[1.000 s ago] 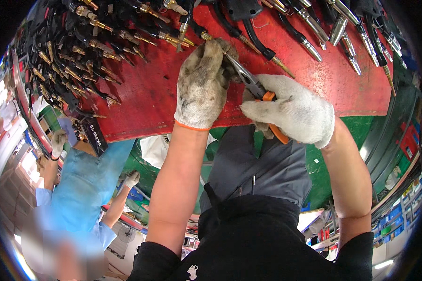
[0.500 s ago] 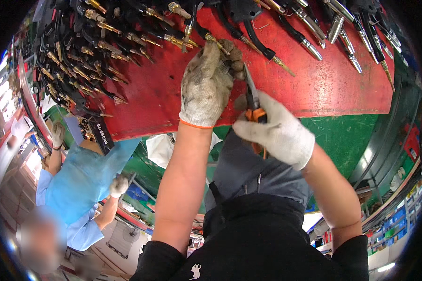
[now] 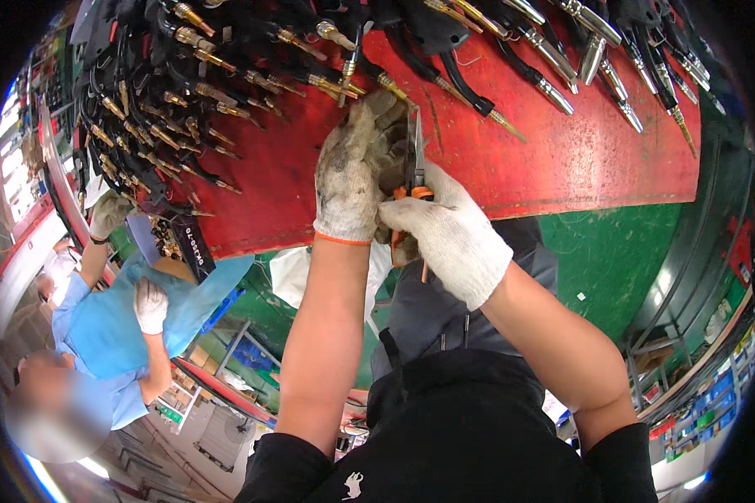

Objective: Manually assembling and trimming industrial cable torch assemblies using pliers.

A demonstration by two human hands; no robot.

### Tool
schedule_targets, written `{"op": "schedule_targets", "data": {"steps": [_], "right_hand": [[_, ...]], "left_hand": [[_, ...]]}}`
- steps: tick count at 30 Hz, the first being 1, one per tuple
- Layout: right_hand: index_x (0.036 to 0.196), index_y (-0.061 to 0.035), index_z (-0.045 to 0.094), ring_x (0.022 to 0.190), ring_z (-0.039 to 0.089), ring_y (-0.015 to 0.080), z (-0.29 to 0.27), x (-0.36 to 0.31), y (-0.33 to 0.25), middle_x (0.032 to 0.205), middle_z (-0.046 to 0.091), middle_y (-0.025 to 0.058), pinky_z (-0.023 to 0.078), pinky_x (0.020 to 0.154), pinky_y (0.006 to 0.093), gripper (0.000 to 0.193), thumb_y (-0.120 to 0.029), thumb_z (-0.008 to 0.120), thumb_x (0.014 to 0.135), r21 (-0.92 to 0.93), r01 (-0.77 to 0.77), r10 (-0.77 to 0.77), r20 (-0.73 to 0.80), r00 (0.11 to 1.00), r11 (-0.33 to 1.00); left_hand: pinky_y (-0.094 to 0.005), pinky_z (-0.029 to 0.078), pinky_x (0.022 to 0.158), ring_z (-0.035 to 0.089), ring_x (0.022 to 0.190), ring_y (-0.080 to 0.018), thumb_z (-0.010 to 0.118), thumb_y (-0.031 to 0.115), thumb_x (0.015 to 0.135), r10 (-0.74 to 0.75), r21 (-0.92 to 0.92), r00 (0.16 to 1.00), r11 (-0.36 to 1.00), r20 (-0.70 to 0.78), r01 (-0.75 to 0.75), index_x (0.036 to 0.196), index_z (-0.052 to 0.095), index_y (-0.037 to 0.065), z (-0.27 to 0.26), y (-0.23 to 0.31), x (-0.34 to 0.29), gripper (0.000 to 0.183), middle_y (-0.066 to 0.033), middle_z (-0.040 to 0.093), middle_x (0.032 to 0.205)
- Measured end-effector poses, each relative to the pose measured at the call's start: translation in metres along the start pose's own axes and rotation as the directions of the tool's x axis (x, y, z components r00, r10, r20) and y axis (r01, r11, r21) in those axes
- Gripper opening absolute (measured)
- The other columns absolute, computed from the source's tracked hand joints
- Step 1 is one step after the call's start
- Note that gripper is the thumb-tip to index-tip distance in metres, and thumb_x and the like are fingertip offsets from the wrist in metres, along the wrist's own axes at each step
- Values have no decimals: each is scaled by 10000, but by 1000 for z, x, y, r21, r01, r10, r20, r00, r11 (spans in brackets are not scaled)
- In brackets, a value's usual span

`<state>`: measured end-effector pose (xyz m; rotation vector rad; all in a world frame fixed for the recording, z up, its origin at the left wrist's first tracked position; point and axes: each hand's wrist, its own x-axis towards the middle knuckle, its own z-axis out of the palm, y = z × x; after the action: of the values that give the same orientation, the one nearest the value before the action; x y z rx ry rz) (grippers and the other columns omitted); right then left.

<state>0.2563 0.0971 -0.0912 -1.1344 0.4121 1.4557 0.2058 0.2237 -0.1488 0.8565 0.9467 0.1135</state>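
Note:
My left hand [image 3: 350,172], in a soiled white glove with an orange cuff edge, is closed just below a thin brass tip [image 3: 394,87] on a black bent welding-torch neck. Its curled fingers hide whatever lies between them. A cleaner white glove covers my right hand [image 3: 453,230], which grips long-nose pliers [image 3: 414,168] by their orange and black handles. The slim jaws point away from me and reach the end of the brass tip; whether they clamp it cannot be made out.
Many black torch necks with brass ends [image 3: 147,126] crowd the far left of the red tabletop [image 3: 562,159]. Others with chrome nozzles [image 3: 554,92] lie far right. A co-worker in blue [image 3: 126,327] stands at left, beside a small open box [image 3: 189,243] of parts.
My right hand has moved left with the pliers, bringing their jaws to the brass tip. My left hand has shifted slightly back toward me. The co-worker's hands have also moved.

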Motion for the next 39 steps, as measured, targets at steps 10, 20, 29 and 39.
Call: {"op": "schedule_targets", "data": {"steps": [10,20,29,39], "right_hand": [[1150,6,539,669,604,148,21,-2,4,832,602,68,513,556,289,308,-99,639,878,-19,42,-45,-163,986,999],[1041,10,568,711,585,187,16,22,10,811,590,104,490,631,334,255,-143,620,844,-127,142,-172,-278,945,982],[1029,50,574,790,600,259,8,26,15,856,625,146,494,751,372,293,-123,623,797,-159,152,-191,-266,945,975],[1084,-7,584,982,663,429,-30,8,-10,998,676,264,532,857,501,310,-167,583,818,-971,-51,-548,-176,817,236]], "left_hand": [[-409,525,913,641,1030,-264,516,384,1034,25,-5,999,1000,-37,-25,1334,532,-48,-11,5,-15,526,-178,646,1203],[-388,513,891,642,995,-302,633,255,965,410,800,906,505,105,-322,1203,628,17,-14,18,-26,336,-153,666,1096],[-453,374,1073,563,1175,-264,657,259,861,208,421,466,-806,860,-416,1126,690,142,15,71,22,292,-20,659,1172],[-451,429,942,585,1111,-225,669,425,827,31,163,298,-889,954,-428,1027,698,272,9,78,60,253,50,683,1022]]}}
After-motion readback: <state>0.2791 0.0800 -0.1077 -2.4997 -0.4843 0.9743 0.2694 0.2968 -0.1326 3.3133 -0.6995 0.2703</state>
